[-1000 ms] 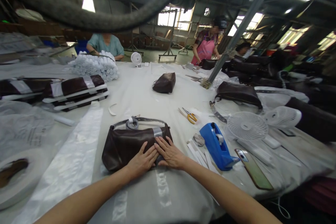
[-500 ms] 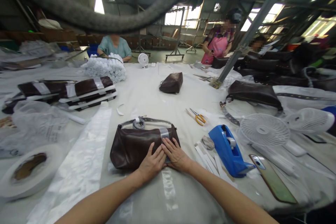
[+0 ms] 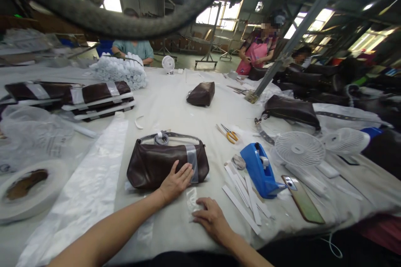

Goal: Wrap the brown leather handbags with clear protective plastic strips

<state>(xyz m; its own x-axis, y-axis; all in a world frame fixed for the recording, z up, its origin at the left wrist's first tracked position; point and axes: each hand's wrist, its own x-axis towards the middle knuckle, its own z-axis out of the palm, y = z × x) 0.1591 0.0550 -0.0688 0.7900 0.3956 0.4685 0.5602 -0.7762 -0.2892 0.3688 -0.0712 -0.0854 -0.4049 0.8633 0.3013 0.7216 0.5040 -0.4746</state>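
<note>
A dark brown leather bag (image 3: 156, 162) lies on the white-covered table, its strap along the far side with a small grey coil (image 3: 161, 138) at it. A translucent band (image 3: 192, 159) runs over the bag's right part. My left hand (image 3: 177, 182) rests flat on the bag's front beside the band, fingers spread. Nearer the table's edge, my right hand (image 3: 210, 219) has its thumb and fingers bent at a clear plastic strip (image 3: 192, 204) that extends from below the bag.
On the right are a blue tape dispenser (image 3: 261, 171), white strips (image 3: 241, 202), pliers (image 3: 231, 135), a phone (image 3: 303, 200) and fans (image 3: 300, 148). A large white roll (image 3: 58, 190) stands left. Another brown bag (image 3: 202, 94) sits farther back; two people work beyond.
My right hand has left the bag and moved nearer, to the clear strip. My left hand stays on the bag. More of the band now shows. The whole view has shifted slightly.
</note>
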